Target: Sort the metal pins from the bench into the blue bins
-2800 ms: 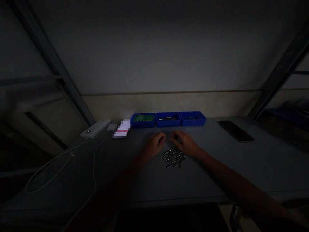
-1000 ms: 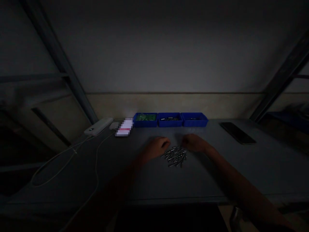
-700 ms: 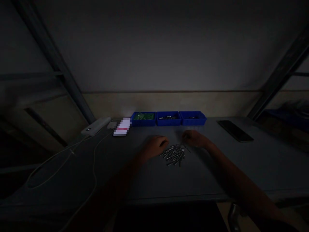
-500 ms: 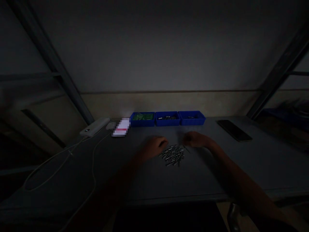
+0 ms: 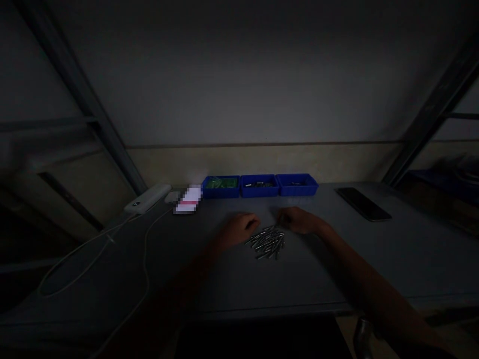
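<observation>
Metal pins [image 5: 266,243], mostly slanting near-left to far-right, lie just bodyward, between left hand [image 5: 240,228] and right hand [image 5: 298,220]; fingers curled, grip contents I can't tell.

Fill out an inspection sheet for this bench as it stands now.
Surface: gray table, dimly lit.
Parts: metal pins in a pile; three blue bins in a row behind, green items in the left, metal pieces in the others.
Clutter: dark phone at right; white box and lit screen at left.
Hands: left hand curled beside the pins; right hand at their far edge; grips too dark to tell.
Cables: white cords at left.
Surroundings: metal posts, pale wall.
</observation>
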`<state>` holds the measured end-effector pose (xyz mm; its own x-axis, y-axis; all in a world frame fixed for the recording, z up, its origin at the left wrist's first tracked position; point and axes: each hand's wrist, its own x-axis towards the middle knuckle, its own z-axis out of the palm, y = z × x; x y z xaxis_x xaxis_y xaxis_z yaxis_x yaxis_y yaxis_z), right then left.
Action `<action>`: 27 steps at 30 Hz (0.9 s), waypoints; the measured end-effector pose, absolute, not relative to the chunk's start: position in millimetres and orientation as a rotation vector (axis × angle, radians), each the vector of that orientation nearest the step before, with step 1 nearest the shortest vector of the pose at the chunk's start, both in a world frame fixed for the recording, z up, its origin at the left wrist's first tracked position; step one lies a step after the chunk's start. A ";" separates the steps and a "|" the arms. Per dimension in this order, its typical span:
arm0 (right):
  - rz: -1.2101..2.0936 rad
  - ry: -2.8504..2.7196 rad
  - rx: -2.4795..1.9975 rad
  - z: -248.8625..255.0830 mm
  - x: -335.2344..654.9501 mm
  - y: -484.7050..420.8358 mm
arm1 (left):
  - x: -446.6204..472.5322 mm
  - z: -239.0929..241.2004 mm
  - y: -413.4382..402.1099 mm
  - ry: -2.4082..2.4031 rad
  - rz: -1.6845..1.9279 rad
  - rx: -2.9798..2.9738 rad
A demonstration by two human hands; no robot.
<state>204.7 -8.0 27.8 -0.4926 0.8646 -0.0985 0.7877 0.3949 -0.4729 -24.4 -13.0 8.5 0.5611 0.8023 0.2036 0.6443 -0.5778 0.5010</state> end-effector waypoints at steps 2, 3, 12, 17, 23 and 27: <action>0.630 -2.484 -1.538 27.7 203.8 -8.4 | -24.2 8.7 -13.2 1.185 0.585 2.432; 0.574 -2.489 -1.566 27.0 203.0 -8.4 | -24.0 8.8 -13.3 1.189 0.581 2.432; 0.255 -2.569 -1.696 21.8 197.4 -6.7 | -24.2 8.5 -12.6 1.176 0.601 2.452; 0.418 -2.450 -1.851 32.7 211.8 -8.2 | -24.5 6.8 -12.0 1.181 0.595 2.420; 0.542 -2.437 -1.826 23.9 216.9 -9.3 | -24.4 7.4 -11.6 1.178 0.611 2.430; 0.431 -2.344 -1.818 12.5 217.5 -1.0 | -24.4 8.0 -12.0 1.203 0.597 2.407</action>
